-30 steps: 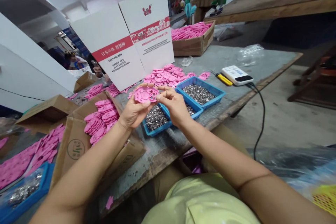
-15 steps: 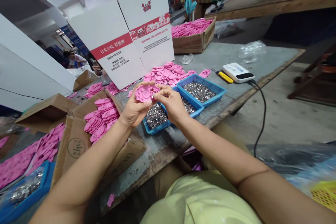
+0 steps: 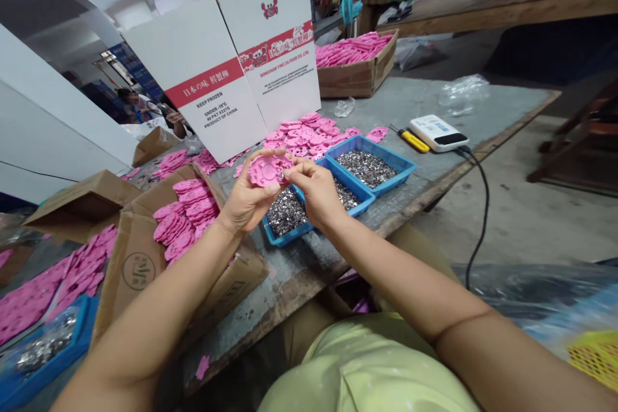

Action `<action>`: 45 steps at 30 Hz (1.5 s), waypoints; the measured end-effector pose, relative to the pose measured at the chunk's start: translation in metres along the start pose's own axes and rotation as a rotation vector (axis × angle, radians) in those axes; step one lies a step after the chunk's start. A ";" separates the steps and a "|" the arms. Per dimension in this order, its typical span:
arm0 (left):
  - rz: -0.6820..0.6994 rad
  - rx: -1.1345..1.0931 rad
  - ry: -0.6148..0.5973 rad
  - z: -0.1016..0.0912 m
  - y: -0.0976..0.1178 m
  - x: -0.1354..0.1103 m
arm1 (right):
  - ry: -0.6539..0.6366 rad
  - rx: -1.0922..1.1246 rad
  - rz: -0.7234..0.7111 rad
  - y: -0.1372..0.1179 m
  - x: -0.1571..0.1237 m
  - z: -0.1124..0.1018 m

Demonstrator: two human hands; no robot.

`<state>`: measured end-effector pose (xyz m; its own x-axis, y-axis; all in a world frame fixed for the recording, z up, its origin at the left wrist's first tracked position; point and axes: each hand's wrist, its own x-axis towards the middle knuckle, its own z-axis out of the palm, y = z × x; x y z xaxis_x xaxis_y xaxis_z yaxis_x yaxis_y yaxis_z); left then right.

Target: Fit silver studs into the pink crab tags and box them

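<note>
My left hand (image 3: 246, 201) is closed around the rim of a pink plastic piece (image 3: 266, 170) with a round recess in its middle, held up over the table. My right hand (image 3: 316, 190) pinches at that piece's right edge, thumb and forefinger on a tiny shiny metal part that the fingertips mostly hide. Just below and behind the hands stand blue trays (image 3: 360, 205) filled with small silvery metal parts. A heap of similar pink pieces (image 3: 304, 135) lies beyond them.
A cardboard box (image 3: 130, 264) of stacked pink pieces stands at left. A white printed carton (image 3: 270, 93) rises behind. To the right are a yellow-handled tool (image 3: 414, 141) and a white device (image 3: 438, 134) with a black cable. Another person's hand (image 3: 174, 119) shows far left.
The right fingertips have shifted slightly against the pink piece's edge, and the shiny metal part between them shows less. Both hands otherwise keep their place.
</note>
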<state>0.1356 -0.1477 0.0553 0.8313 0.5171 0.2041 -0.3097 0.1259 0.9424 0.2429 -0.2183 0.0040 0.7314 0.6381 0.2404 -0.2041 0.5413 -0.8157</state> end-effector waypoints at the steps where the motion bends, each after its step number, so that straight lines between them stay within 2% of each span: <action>1: 0.002 -0.003 0.003 0.000 0.000 0.000 | 0.002 0.004 0.002 0.000 0.000 0.000; 13: 0.004 -0.007 0.004 0.000 -0.001 0.001 | 0.018 0.058 0.004 0.007 -0.001 0.002; 19: 0.001 0.021 0.028 -0.005 -0.003 0.002 | 0.000 -0.044 -0.018 0.013 -0.001 0.003; 23: 0.013 0.024 0.037 -0.005 -0.004 0.003 | 0.018 -0.060 -0.087 0.021 0.000 0.004; 28: -0.059 0.000 0.105 -0.001 -0.002 0.004 | -0.009 -0.067 -0.030 0.026 0.002 -0.001; 32: -0.135 -0.020 0.157 -0.002 -0.001 0.006 | -0.044 -0.073 -0.033 0.022 0.008 -0.015; 41: -0.174 0.024 0.156 -0.007 0.003 0.006 | 0.106 -0.304 -0.063 0.021 0.047 -0.077; 43: -0.163 0.029 0.157 -0.005 0.002 0.006 | 0.111 -0.406 -0.052 0.020 0.054 -0.091; 45: -0.156 0.044 0.154 -0.005 0.001 0.007 | 0.056 -0.619 -0.015 0.018 0.059 -0.102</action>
<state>0.1388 -0.1403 0.0560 0.7860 0.6180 0.0153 -0.1598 0.1791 0.9708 0.3487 -0.2262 -0.0501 0.7677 0.5942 0.2400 0.2093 0.1215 -0.9703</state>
